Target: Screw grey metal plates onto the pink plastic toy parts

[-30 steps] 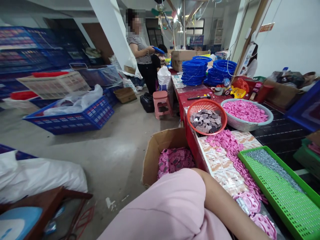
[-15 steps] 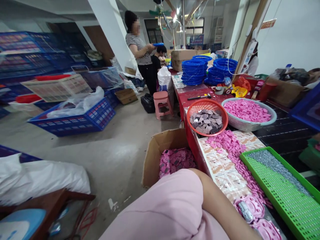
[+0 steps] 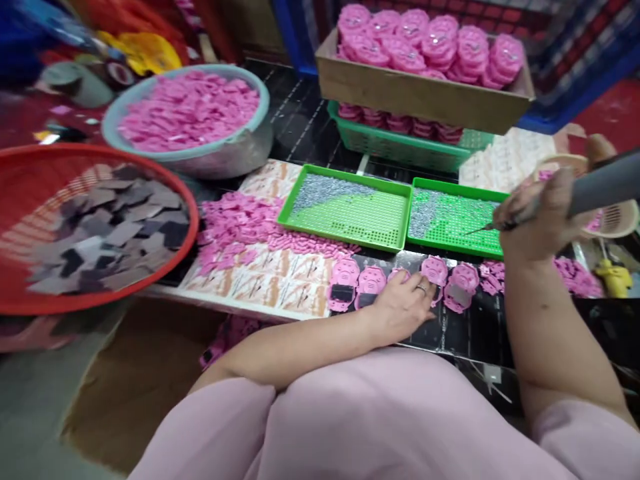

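My left hand (image 3: 404, 303) lies with its fingers stretched over a row of pink plastic casings on the black table edge, covering part of the row. One pink casing (image 3: 343, 283) at the left end has a dark square plate in it; another casing (image 3: 460, 287) is right of my fingers. My right hand (image 3: 540, 213) is wrapped round a grey electric screwdriver (image 3: 600, 187). Its thin bit points left over a green tray (image 3: 460, 248) of small silver screws. A second green tray (image 3: 345, 237) with more screws stands to the left.
A red basket (image 3: 183, 263) of grey square plates stands at the left, beside a pale blue basin (image 3: 200, 160) of pink pieces. Loose pink pieces (image 3: 240, 223) lie on the table. Behind the trays stands a cardboard box (image 3: 420, 100) of stacked pink casings. A carton (image 3: 125, 393) is below the table.
My view has swung right and down, from the room to the table. Both hands now show, the right one holding the screwdriver; neither was visible before.
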`<state>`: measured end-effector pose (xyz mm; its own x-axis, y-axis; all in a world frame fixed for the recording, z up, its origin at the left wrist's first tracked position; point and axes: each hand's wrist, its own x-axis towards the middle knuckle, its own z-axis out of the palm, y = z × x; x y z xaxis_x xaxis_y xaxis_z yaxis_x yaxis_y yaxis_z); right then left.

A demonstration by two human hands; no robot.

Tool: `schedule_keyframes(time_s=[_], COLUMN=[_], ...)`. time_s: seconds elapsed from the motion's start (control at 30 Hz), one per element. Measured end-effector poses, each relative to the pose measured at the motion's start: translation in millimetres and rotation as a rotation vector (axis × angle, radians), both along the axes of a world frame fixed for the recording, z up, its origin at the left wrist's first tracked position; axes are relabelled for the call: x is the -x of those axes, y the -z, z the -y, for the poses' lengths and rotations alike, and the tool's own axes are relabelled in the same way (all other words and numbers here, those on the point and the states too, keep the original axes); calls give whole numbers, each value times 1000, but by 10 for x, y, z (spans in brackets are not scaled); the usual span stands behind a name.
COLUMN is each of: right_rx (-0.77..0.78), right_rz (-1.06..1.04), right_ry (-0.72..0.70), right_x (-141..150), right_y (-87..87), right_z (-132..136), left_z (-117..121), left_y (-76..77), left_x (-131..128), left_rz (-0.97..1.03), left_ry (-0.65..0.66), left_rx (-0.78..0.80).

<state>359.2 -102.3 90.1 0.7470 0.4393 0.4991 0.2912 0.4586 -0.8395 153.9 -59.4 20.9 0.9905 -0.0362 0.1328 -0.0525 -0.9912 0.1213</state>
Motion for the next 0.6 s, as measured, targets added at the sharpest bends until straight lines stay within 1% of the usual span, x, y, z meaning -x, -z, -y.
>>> schedule_keyframes(time_s=[0.07,0.1,0.17,0.23,0.33,0.43,0.5,0.6], right_rx=[-66,-56,-10,0,16,67,98,104], right_rz=[90,110,110,119,131,109,102,116], right_ry=[138,159,155,164,169,150,154,177], right_x=[15,29,50,55,41,26,23,26], right_y=[109,160,241,292,336,377,406,431], right_z=[-104,-162,-246,-281,-288,-295,-302,-305], left_z=[28,32,24,9,-4,-2,-1,-5], left_y=[2,7,17,19,9,-2,-6,-5], left_x=[18,20,13,3,1,16,23,23], left_rz=[16,23,34,38,33,36,44,49], left_ry=[0,0,1,3,1,0,0,1], left_rx=[-12,-16,-15,-10,-4,-4,-3,0])
